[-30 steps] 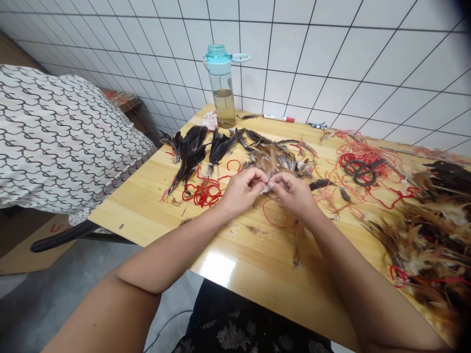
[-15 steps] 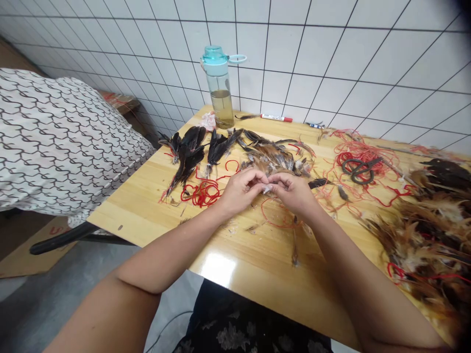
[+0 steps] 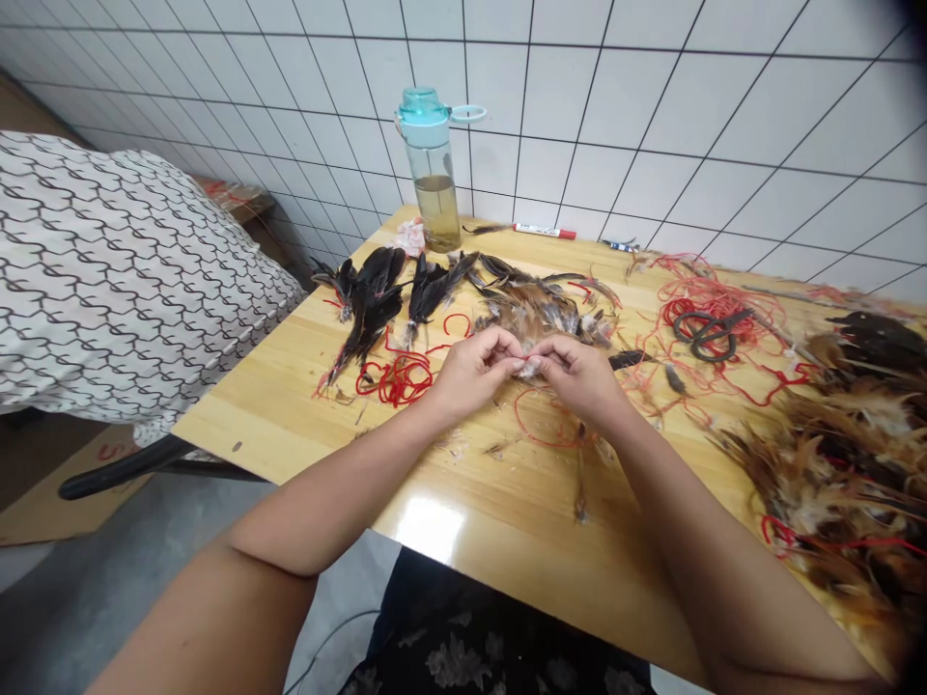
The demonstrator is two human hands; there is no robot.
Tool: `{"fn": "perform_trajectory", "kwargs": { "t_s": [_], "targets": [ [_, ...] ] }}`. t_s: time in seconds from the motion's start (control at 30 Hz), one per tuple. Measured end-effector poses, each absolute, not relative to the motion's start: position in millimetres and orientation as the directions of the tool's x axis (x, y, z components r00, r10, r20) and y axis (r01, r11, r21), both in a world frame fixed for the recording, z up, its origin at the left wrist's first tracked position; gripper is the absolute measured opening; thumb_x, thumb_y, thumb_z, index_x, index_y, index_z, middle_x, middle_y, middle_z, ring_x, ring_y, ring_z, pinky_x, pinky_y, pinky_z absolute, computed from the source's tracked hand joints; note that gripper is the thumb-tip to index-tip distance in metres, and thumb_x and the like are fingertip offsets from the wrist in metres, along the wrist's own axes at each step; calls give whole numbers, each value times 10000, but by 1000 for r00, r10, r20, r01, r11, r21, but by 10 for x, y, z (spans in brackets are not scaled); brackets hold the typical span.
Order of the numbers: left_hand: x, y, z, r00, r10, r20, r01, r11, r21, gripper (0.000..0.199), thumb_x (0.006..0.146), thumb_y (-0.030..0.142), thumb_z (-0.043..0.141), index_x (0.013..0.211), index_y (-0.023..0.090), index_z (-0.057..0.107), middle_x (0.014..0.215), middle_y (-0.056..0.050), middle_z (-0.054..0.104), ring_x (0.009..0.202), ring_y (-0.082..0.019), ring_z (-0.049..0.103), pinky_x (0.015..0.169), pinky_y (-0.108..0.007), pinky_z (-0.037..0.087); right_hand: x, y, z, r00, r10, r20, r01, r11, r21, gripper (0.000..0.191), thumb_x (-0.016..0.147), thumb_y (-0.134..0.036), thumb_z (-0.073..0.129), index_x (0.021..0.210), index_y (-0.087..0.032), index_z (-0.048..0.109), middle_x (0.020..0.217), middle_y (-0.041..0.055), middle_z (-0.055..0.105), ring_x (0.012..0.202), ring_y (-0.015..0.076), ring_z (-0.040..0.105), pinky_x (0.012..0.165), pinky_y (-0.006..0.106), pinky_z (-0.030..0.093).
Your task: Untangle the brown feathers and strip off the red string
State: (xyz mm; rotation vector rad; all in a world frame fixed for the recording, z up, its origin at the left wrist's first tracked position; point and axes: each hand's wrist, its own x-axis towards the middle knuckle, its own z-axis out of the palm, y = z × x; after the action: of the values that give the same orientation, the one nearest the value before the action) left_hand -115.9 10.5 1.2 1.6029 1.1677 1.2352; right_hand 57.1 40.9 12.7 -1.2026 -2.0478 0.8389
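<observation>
My left hand (image 3: 482,367) and my right hand (image 3: 575,372) meet over the middle of the table, fingertips almost touching. Both are closed in a pinch, with a bit of red string showing between them. Just beneath the fingertips are the whitish quill ends (image 3: 531,370) of a feather bundle. Brown and grey feathers (image 3: 532,309) spread out beyond the hands, partly hidden by them. A loop of thin red string (image 3: 516,415) lies on the wood below. Left of my left hand is a tangle of red cord (image 3: 403,378).
Black feather bundles (image 3: 373,299) lie at the left, near a water bottle (image 3: 436,193). Scissors (image 3: 706,335) rest on tangled pink-red string (image 3: 688,285). A big heap of brown feathers (image 3: 832,454) covers the right side. A red-and-white marker (image 3: 543,232) lies by the tiled wall.
The fingertips have shifted slightly, and a bit of red string now shows between them. More of the white quill ends is visible below. Other things stay put.
</observation>
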Motion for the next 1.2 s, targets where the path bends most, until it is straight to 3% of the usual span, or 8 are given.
{"fn": "perform_trajectory", "kwargs": {
  "t_s": [0.2, 0.43, 0.57, 0.67, 0.77, 0.93, 1.0, 1.2],
  "targets": [
    [-1132, 92, 69, 99, 980, 173, 51, -178, 983, 100, 767, 165, 596, 843, 153, 532, 719, 24, 539, 654, -72, 524, 632, -189, 425, 564, 435, 125, -343, 923, 175, 500, 337, -798, 131, 816, -261, 514, 758, -182, 600, 695, 5, 636, 654, 138, 545, 638, 261, 399],
    [-1124, 89, 93, 77, 985, 157, 34, -160, 987, 116, 755, 137, 595, 846, 155, 525, 715, 29, 511, 653, -70, 495, 626, -188, 404, 542, 453, 22, -347, 925, 157, 440, 308, -843, 176, 840, -320, 498, 782, -176, 582, 702, 8, 603, 654, 141, 526, 626, 260, 398],
    [-1152, 80, 119, 37, 987, 159, 57, -161, 985, 156, 767, 222, 641, 859, 152, 537, 754, 12, 560, 674, -77, 529, 638, -199, 420, 543, 401, 100, -266, 932, 246, 469, 348, -812, 143, 852, -278, 469, 825, -196, 582, 656, -2, 574, 582, 141, 497, 571, 259, 381],
    [-1144, 33, 167, 158, 987, 19, -12, -18, 1000, 271, 786, 385, 651, 816, 134, 553, 701, -3, 582, 612, -83, 538, 603, -217, 425, 544, 323, 197, -225, 882, 414, 525, 468, -711, 163, 871, -242, 449, 883, -207, 608, 744, 26, 624, 641, 160, 544, 613, 272, 409],
    [-1103, -18, 196, 340, 931, -136, -201, 213, 956, 418, 746, 519, 667, 810, 110, 603, 704, -39, 610, 609, -93, 554, 583, -226, 425, 543, 240, 232, -318, 779, 541, 590, 609, -530, 211, 910, -266, 428, 930, -219, 632, 871, 59, 671, 777, 181, 603, 707, 282, 432],
    [-1085, -10, 187, 335, 928, -164, -467, 315, 826, 381, 628, 438, 798, 758, 133, 610, 705, -17, 599, 623, -85, 547, 551, -201, 391, 512, 149, 188, -546, 673, 499, 644, 718, -265, 233, 923, -275, 421, 940, -213, 646, 776, 63, 669, 727, 178, 601, 663, 276, 402],
    [-1104, 16, 186, 279, 950, -139, -496, 267, 826, 346, 637, 391, 802, 723, 133, 588, 686, 0, 576, 605, -69, 519, 549, -199, 378, 486, 138, 197, -545, 690, 476, 635, 710, -303, 227, 921, -275, 421, 945, -209, 637, 789, 65, 670, 723, 178, 605, 654, 276, 403],
    [-1134, 56, 184, 155, 984, -88, -469, 152, 870, 319, 688, 353, 769, 752, 141, 539, 674, 19, 548, 593, -55, 489, 556, -204, 355, 465, 246, 241, -265, 904, 334, 508, 426, -749, 274, 846, -376, 547, 1051, -195, 557, 609, -20, 529, 549, 144, 514, 555, 267, 404]
  ]
}}
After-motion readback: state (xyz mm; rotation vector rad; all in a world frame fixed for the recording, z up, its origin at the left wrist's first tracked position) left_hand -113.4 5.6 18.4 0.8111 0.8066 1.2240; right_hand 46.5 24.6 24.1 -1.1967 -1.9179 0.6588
